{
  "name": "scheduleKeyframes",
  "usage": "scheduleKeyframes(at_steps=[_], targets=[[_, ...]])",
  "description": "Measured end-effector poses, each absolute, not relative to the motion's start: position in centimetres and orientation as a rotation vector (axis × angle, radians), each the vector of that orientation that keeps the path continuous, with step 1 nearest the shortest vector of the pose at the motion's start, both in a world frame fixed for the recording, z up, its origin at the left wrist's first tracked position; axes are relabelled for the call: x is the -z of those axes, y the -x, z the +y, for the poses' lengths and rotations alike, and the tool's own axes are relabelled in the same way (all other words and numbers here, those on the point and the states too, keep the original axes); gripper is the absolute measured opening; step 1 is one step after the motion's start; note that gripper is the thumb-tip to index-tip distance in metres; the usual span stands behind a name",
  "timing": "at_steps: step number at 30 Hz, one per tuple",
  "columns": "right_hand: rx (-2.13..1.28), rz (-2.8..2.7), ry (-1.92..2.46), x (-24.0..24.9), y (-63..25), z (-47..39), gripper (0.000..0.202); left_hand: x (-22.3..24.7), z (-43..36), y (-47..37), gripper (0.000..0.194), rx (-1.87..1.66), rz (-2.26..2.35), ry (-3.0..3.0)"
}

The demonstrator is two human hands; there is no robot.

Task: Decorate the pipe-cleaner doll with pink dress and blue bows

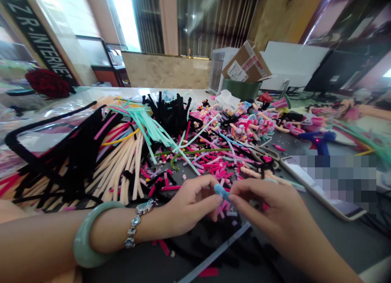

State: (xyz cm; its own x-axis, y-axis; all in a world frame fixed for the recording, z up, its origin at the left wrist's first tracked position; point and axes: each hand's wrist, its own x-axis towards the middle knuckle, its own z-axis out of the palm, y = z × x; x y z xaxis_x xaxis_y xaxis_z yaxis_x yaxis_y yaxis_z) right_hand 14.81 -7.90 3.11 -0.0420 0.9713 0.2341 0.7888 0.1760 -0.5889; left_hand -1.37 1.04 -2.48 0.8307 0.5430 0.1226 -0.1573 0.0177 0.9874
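Between my two hands is a short piece of light blue pipe cleaner (221,190), which looks bent or twisted. My left hand (191,201) pinches it with thumb and forefinger. From the other side, the thumb and forefinger of my right hand (270,201) close on its end. A long pale blue-grey pipe cleaner (218,250) lies slantwise on the dark table under my hands. Cut pink pieces (214,165) are scattered just behind my fingers.
Bundles of beige (122,169), black (168,112) and mint pipe cleaners (152,126) lie at left and centre. Small finished figures (253,122) are heaped behind. Scissors (265,152), a blue glue gun (319,140) and a phone (311,181) lie to the right.
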Motion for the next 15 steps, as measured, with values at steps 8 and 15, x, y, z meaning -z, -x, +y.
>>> scheduleKeyframes(at_steps=[8, 15], targets=[[-0.409, -1.894, 1.647, -3.11, -14.84, -7.90, 0.016, 2.28, 0.92, 1.28, 0.019, -0.580, 0.321, -1.414], [-0.365, -1.890, 1.649, -3.00, -14.79, -7.92, 0.015, 2.38, 0.94, 1.30, 0.019, -0.582, 0.321, -1.433]])
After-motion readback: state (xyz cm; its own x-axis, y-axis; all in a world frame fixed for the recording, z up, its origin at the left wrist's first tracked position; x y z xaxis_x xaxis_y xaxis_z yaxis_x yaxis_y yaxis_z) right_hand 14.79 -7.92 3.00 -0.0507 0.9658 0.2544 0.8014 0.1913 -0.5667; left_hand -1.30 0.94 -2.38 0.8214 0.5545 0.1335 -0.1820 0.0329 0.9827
